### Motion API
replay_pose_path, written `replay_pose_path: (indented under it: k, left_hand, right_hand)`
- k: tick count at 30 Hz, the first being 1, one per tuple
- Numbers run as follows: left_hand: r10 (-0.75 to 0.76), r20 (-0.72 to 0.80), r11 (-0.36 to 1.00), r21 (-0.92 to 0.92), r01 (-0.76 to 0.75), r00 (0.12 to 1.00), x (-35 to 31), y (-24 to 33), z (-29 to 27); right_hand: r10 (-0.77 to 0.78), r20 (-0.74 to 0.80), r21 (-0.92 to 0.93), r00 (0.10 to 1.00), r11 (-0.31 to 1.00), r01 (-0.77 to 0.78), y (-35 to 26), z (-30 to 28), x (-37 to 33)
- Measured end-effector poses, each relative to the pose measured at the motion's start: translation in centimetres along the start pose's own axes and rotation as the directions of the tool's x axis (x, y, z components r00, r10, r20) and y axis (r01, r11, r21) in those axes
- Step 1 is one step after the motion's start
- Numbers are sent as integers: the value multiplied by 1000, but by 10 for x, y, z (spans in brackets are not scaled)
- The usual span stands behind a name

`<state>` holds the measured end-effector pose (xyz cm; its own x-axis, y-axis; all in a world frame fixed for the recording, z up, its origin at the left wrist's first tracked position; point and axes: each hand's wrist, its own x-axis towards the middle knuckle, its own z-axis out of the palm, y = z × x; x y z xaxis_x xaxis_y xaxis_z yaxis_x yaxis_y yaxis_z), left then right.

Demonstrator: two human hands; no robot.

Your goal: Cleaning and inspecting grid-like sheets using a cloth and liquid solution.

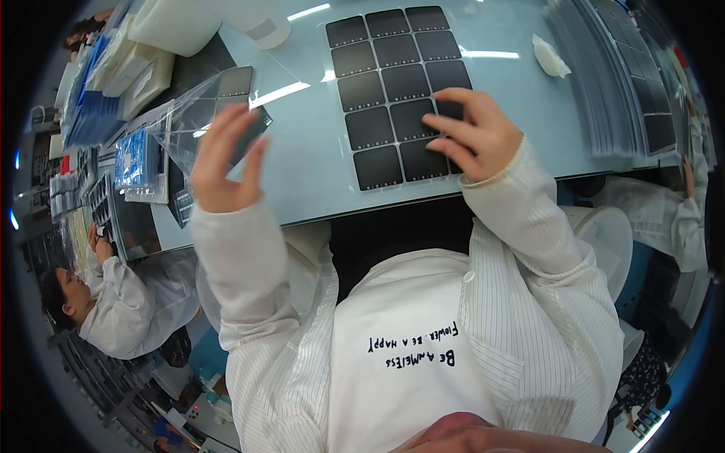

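A clear sheet with several black rounded panels [378, 127] in rows lies flat on the pale, glossy tabletop in front of me. My right hand [483, 136] is over the sheet's right side, fingers spread, fingertips at the black panels and partly covering them. To the left, my left hand [226, 166] is raised with thumb and fingers apart, slightly smeared by motion, and nothing shows in it. Just behind that hand lies a loose clear film [192, 113] with a dark panel [236, 81] at its upper edge; whether the hand touches it I cannot tell.
A stack of clear sheets with dark panels [642, 83] stands at the right edge. A crumpled white wad [550, 57] lies near it. Back left are a translucent tub [260, 26], a white container [170, 26] and a blue packet [136, 164]. A co-worker [124, 317] sits at the left.
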<state>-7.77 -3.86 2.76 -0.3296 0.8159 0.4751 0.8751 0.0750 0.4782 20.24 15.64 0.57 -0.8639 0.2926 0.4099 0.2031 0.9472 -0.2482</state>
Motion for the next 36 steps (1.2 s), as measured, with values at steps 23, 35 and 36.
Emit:
replay_pose_path:
  k: [23, 35, 36]
  left_hand:
    - [-12, 360, 1000, -3, 14, 933, -22, 49, 64]
    - [2, 353, 1000, 17, -9, 936, -23, 45, 64]
    - [2, 350, 1000, 12, -6, 937, -22, 46, 64]
  right_hand:
    - [659, 414, 536, 628, 380, -754, 18, -29, -47]
    - [685, 373, 622, 626, 316, -717, 29, -45, -41]
    - [686, 373, 617, 625, 320, -719, 38, -48, -42]
